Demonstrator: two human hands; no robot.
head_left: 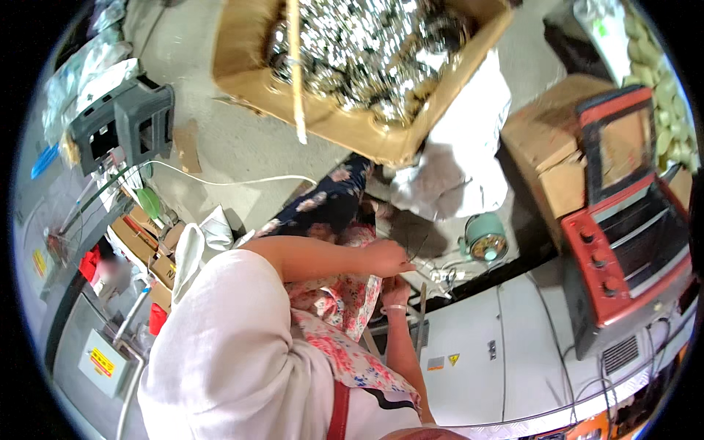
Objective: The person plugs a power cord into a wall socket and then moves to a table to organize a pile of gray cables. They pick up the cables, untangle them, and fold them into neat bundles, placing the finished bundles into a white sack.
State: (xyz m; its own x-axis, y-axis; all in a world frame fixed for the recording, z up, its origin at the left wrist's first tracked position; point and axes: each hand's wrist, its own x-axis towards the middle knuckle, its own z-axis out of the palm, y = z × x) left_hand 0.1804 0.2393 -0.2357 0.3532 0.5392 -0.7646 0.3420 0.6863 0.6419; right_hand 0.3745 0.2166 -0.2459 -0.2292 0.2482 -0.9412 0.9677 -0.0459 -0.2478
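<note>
One cardboard box (345, 126) holds heaped shiny metal parts (359, 59); your left hand (389, 257) and right hand (396, 290) are close together, can't tell open or gripping.

Grey floor (227, 147) under a white cable (257, 180), brown cardboard scrap (187, 150) and dark plastic frame (126, 111).

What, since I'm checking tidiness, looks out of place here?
The red oven on the right has its door open, baring its inside; at upper left, a flat brown scrap lies on the floor like dropped litter.
</note>
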